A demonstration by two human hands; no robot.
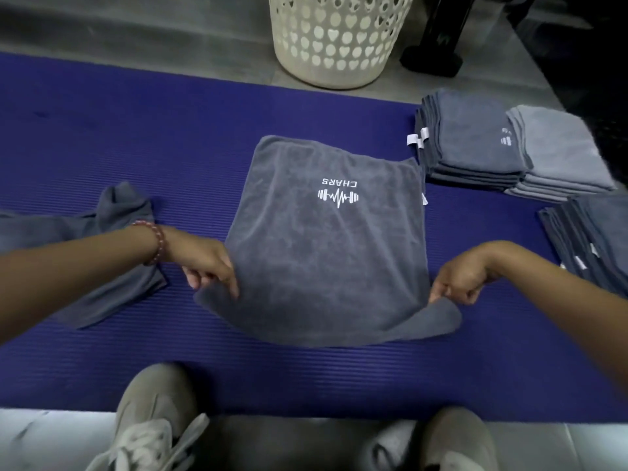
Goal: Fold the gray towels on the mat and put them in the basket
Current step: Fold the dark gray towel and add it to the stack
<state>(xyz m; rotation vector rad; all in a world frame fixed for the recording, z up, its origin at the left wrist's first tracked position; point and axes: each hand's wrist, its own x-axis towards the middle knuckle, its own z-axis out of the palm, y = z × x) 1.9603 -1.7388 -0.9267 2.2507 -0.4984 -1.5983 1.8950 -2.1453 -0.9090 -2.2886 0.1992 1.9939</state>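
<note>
Pinching the lower corners of a gray towel, both hands sit at mid-height in the frame. The left hand has its fingers curled onto the lower left corner, and the right hand has its fingers and thumb closed on the lower right corner. The towel lies spread in the centre of the frame on a blue ribbed mat, with its lower edge sagging in a curve between the hands. A white logo reading CHARS, upside down in this view, is printed near its upper edge. A beaded bracelet circles the left wrist.

At the left of the frame a crumpled towel lies on the mat, partly under the left forearm. At the upper right a dark gray stack of folded towels stands just beside a light gray stack, and a third stack shows at the right edge below them. A white basket with heart-shaped holes stands on the floor beyond the mat, at the top centre. Two shoes show at the bottom
</note>
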